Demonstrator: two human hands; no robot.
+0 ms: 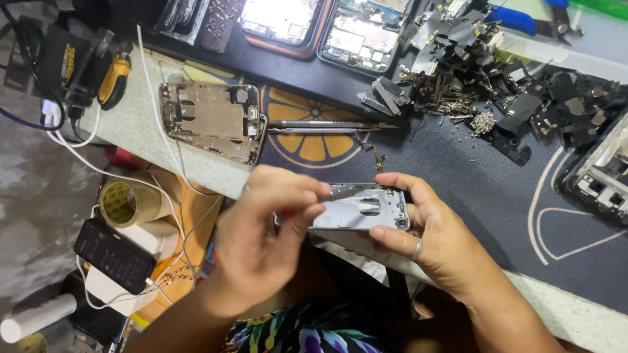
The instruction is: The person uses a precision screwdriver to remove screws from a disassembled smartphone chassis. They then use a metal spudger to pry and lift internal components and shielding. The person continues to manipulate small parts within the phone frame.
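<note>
A silver phone frame (364, 210), opened and bare inside, is held above the near edge of the dark work mat (471, 189). My right hand (425, 238), with a ring on one finger, grips its right end between thumb and fingers. My left hand (265, 238) pinches a thin metal tool (347, 190), perhaps tweezers, whose tip lies over the frame's upper edge. A small flex strip (377, 160) sticks up just behind the frame.
Another stripped phone chassis (212, 121) lies on the bench at left. Two slim metal drivers (320, 127) rest on the mat. A heap of dark phone parts and screws (484, 85) fills the back right. Opened phones (356, 36), a tape roll (124, 202), a black phone (114, 255) and white cables (154, 111) surround.
</note>
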